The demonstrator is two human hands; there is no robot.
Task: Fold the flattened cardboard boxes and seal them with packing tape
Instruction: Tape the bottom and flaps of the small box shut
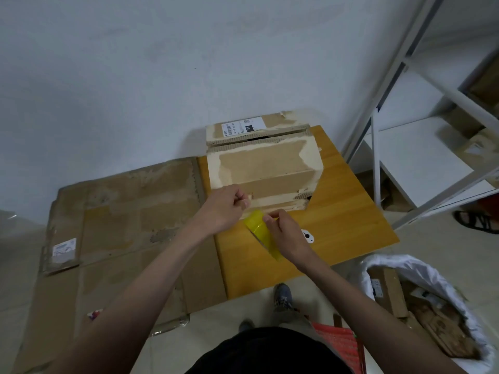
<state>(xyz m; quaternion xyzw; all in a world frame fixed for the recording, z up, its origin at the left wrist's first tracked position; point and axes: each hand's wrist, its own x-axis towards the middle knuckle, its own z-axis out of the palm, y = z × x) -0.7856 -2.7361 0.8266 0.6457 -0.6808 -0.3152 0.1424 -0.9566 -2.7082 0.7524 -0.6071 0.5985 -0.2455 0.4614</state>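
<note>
Torso: a dark garment is seen at the bottom edge, with 2 bare forearms reaching forward from it.
Bin [421, 268]: a container lined with a white bag is seen at lower right, with cardboard scraps inside.
Right hand [286, 233]: curled around a roll of yellow tape [260, 229]; the thumb and fingertips are pressed on the roll's upper edge.
Tape position: the roll is held just above the table [351, 228], near the front face of the box.
Left hand [225, 206]: closed in a pinch at the box's lower front edge; what is pinched cannot be told, possibly the tape's free end.
Table: an orange-brown wooden top, with a small white object [307, 235] lying just beside the right hand.
Flattened cardboard [127, 217]: 1 large sheet is spread to the left, its edge overlapping the table.
Box [263, 160]: 1 folded carton stands on the table's far part, its top flaps closed with a narrow gap, a white label [243, 126] on the far flap.
Shelving [421, 125]: a white metal rack stands at far right against the pale wall.
</note>
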